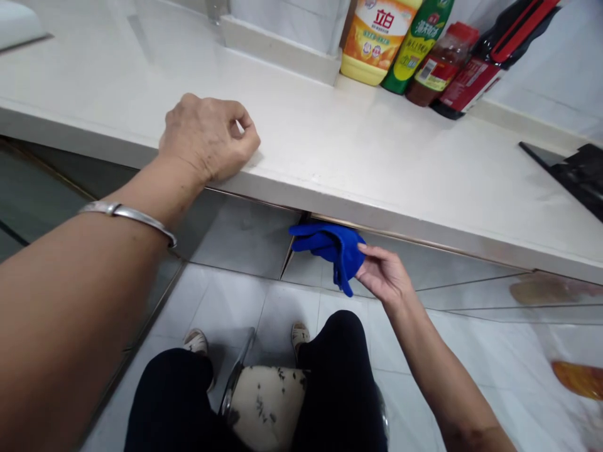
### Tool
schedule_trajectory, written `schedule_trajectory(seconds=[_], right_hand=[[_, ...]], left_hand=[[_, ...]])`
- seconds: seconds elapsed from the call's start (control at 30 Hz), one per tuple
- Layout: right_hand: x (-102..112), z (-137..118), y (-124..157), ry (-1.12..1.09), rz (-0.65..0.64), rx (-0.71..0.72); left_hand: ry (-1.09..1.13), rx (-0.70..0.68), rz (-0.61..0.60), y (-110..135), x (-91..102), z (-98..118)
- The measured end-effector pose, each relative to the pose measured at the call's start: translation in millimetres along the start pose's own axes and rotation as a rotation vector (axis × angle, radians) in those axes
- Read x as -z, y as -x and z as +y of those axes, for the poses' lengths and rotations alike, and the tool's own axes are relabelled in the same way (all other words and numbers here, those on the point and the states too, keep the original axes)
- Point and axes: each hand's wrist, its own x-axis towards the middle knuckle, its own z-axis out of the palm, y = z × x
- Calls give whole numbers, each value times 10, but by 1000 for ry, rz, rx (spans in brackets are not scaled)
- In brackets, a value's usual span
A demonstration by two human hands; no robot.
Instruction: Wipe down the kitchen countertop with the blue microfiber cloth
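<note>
My right hand (384,273) pinches a crumpled blue cloth (346,248) between thumb and fingers. The cloth hangs just below the counter's front edge, before the cabinet doors (245,232). My left hand (210,135) rests on the white countertop (301,141) near its edge, fingers curled in, with a small gap showing between thumb and forefinger. Nothing can be made out inside that hand. A silver bangle (134,215) circles the left forearm.
Against the wall stand a yellow detergent bottle (377,41), a green bottle (417,47), a red-capped jar (440,66) and a dark red-labelled bottle (471,81). A black stove edge (575,176) lies at right. Below, a patterned chair seat (266,402) shows between my legs.
</note>
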Motion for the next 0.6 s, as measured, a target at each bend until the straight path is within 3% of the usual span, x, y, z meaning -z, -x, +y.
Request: schedule_trajectory(seconds=[0.17,0.37,0.6], right_hand=[[96,128,-233,81,128,-45],[198,770,-828,109,208,-298],[540,1524,-1311,146,302,-399]], left_hand=[[79,33,-12,5,12,6],[16,-6,-5,32,39,31],[-4,-48,-33,33,53,54]])
